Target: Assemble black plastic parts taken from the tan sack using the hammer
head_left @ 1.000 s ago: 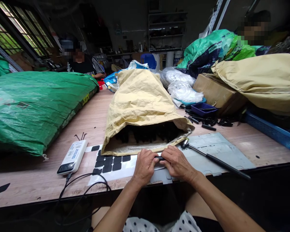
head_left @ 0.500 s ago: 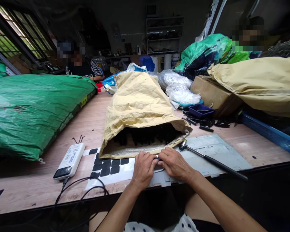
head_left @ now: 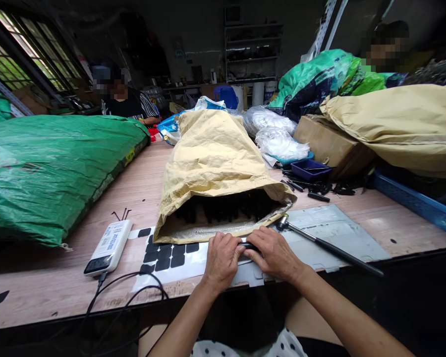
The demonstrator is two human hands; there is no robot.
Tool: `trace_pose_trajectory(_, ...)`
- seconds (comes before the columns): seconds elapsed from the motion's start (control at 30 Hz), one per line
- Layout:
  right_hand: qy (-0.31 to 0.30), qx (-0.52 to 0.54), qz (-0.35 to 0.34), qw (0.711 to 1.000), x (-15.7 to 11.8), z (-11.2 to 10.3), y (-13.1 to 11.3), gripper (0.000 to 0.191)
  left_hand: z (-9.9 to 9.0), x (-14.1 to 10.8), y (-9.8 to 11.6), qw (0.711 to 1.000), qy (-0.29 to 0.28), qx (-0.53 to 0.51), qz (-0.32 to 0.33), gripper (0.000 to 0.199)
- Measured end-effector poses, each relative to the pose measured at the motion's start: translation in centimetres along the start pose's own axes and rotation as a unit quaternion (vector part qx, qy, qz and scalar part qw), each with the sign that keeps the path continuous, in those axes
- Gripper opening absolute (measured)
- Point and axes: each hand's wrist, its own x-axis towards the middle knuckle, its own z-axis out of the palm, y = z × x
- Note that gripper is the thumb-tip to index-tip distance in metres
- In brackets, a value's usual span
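On the left lies the green sack, with a white device in front of it; a black cable runs from the device's near end over the table edge. Next comes a white sheet bearing black squares, partly under the lip of the open paper sack.

The left hand is nearly closed, fingers curled over and thumb pressed in, gripping the left end of a small black part. That part lies between the two hands, just in front of the paper sack's mouth, only its middle showing. The right hand pinches the other end, fingers bent, thumb pointing inward from below. Both forearms reach forward and converge, knuckles up.

Just right of that hand, a hammer slants across a grey board, its head near the sack. Farther right sits a blue tray.
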Motion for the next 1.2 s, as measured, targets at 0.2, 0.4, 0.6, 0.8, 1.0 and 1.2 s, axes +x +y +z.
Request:
trace_pose_trajectory(0.2, 0.015, -0.002, -0.014, 1.0, 0.0, 0.1, 0.2, 0.017, 0.1, 0.0, 0.1, 1.0, 0.011, 0.013, 0.002, 0.014)
trace_pose_trajectory(0.4, 0.043, 0.013, -0.02, 0.999, 0.7, 0.9, -0.3, 0.02, 0.1, 0.0, -0.1, 1.0, 0.013, -0.01, -0.009, 0.017)
trace_pose_trajectory(0.6, 0.02, 0.056, 0.011, 0.998, 0.4, 0.6, -0.1, 0.012, -0.1, 0.1, 0.1, 0.999, 0.007, -0.026, -0.021, 0.017)
trace_pose_trajectory(0.8, 0.006, 0.132, 0.022, 0.991, 0.1, -0.6, 0.6, 0.012, -0.2, 0.1, 0.1, 0.999, -0.001, -0.037, -0.017, 0.018)
trace_pose_trajectory(1.0, -0.004, 0.111, 0.003, 0.994, 0.2, -0.5, 0.9, 0.012, -0.2, 0.1, 0.1, 1.0, -0.003, -0.03, -0.009, 0.027)
trace_pose_trajectory(1.2, -0.006, 0.107, 0.002, 0.994, 0.1, -0.5, 1.1, 0.015, -0.3, -0.1, 0.3, 1.0, 0.009, -0.018, 0.006, 0.022)
